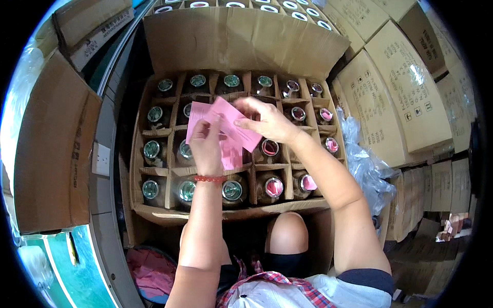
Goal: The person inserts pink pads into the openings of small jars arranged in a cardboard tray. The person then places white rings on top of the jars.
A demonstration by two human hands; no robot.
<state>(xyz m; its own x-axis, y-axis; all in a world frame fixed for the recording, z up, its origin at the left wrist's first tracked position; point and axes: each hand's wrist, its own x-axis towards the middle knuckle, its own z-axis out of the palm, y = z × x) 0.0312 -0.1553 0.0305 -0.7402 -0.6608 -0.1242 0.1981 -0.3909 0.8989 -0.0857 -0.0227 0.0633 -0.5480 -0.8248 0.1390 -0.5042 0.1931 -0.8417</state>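
My left hand [207, 151], a red beaded bracelet at its wrist, pinches several pink paper slips [232, 155] between thumb and fingers. My right hand [272, 122] has its thumb and fingers closed on one pink slip [230, 119], which slants across the others. Both hands are above an open cardboard carton [236, 41], split by cardboard dividers into cells. Clear glass jars [232, 190] stand upright in the cells, their round mouths up. Pink paper shows in several jars [274, 187] on the right side; those on the left look greenish inside. My hands and the slips hide some middle cells.
Beyond the raised flap sits another carton of jars [235, 5]. Stacked cardboard boxes [405, 92] line the right, with crumpled clear plastic [367, 164] beside the carton. A tub of pink paper [151, 272] lies at lower left, near a leaning cardboard piece [51, 149].
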